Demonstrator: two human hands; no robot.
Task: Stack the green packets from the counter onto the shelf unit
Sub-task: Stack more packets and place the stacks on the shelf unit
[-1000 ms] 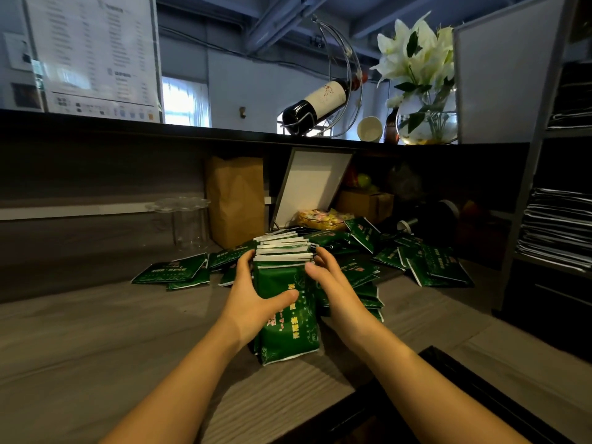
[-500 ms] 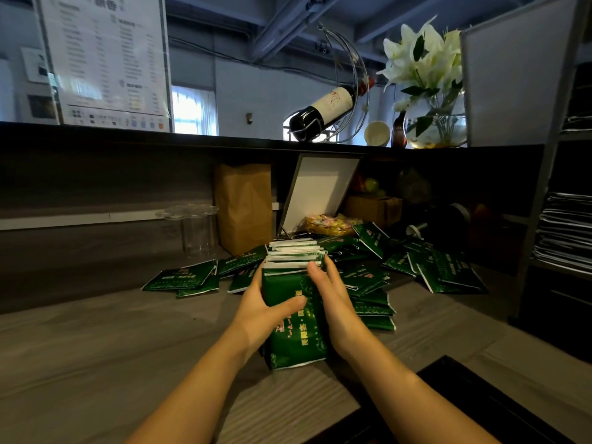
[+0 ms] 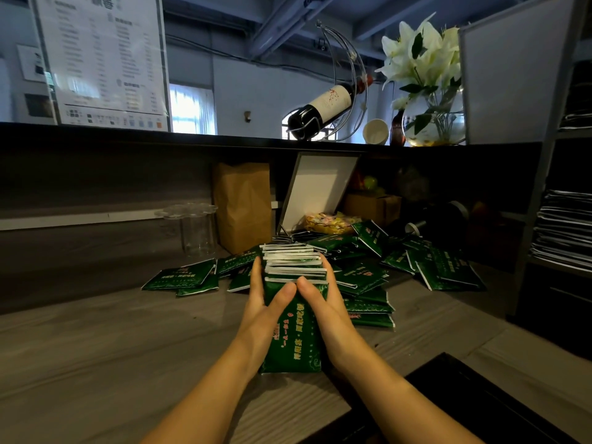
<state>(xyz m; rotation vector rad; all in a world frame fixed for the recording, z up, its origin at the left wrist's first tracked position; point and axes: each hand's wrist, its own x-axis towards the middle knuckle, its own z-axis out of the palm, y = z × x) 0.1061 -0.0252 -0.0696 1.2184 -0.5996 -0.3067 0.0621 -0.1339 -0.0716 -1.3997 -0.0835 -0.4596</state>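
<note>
Left hand (image 3: 261,310), right hand (image 3: 327,310) clasp upright packet bundle (image 3: 296,334) between them, thumbs meeting on near face; its sides hidden under palms. Loose packets (image 3: 365,277) beyond dim.

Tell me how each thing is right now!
bundle of green packets: upright on the counter, held between both hands
left hand: grips the bundle's left side
right hand: grips its right side
loose packets: scattered on the counter
wine bottle: tilted, neck upward

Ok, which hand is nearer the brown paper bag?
Left. The left hand grips the green packet bundle on the side toward the brown paper bag; the right hand grips the opposite side.
</note>
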